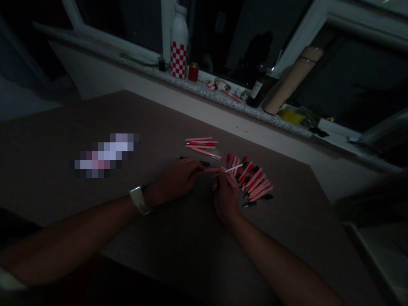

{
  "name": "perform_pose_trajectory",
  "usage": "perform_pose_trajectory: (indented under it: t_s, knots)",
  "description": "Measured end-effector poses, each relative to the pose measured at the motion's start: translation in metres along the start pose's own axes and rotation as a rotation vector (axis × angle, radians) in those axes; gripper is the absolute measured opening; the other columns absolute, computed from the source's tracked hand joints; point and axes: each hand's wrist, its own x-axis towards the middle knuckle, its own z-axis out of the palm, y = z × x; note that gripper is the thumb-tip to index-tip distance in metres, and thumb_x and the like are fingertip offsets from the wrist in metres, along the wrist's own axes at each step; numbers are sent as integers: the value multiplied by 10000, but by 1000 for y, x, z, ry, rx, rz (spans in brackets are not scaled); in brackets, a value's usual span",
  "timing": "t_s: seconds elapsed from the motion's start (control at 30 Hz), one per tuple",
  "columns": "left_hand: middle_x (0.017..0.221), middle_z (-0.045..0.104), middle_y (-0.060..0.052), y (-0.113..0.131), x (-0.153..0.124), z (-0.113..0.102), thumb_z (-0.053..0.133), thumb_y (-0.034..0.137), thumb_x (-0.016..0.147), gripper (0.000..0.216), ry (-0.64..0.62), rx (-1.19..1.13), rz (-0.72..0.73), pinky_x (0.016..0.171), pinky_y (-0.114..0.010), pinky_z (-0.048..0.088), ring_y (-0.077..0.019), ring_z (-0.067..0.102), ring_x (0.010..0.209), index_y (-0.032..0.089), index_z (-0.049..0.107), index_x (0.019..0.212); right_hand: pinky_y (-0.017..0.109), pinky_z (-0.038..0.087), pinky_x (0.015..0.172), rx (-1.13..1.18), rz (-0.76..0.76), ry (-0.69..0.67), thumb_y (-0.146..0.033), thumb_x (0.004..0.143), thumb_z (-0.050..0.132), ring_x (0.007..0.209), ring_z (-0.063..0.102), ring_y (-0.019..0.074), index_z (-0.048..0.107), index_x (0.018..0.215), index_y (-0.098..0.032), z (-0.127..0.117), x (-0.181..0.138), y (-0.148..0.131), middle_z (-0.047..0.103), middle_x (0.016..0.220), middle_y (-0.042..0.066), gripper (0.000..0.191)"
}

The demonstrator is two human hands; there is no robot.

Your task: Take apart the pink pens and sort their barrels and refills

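Note:
My left hand, with a pale-strapped watch on its wrist, is closed on one end of a pink pen barrel. The barrel's other end meets the fingertips of my right hand. Those fingers are pinched round a thin white rod that looks like a pen refill and points up to the right. Just right of my right hand fans out a pile of pink, red and black pen parts. A black pen lies right behind my left hand, partly hidden by it. Dim light blurs the fingertips.
Several pink and red pen pieces lie beyond my hands on the brown table. A pixelated patch covers something at left. The windowsill behind holds a checkered bottle, a small red jar and a cardboard tube.

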Motion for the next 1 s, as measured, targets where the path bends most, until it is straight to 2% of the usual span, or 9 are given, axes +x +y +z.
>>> perform_pose_trajectory:
  t_s: [0.33,0.73,1.0]
  knots:
    - [1048,649,-72,6,2,-7,439,239,969,213,21,-53,-33,861,-353,482,-211,607,968,186,631,1044,235,272,460,-28,-7,-25,-545,878,592,458,384,91,576,779,-206,-1,-1,0,447,525,-79,353]
    - [1056,671,-71,4,1,-2,425,272,980,227,-13,-58,-40,859,-360,488,-216,622,963,192,614,1077,234,269,457,-50,5,-77,-523,872,616,464,384,92,588,768,-204,-2,-1,0,450,526,-76,337]
    - [1024,692,-61,2,1,-1,443,299,987,224,-7,-53,-54,815,-349,483,-212,639,927,194,626,1063,230,325,482,-40,6,-87,-524,864,621,497,453,101,597,784,-204,-2,-2,-2,533,568,-53,331]
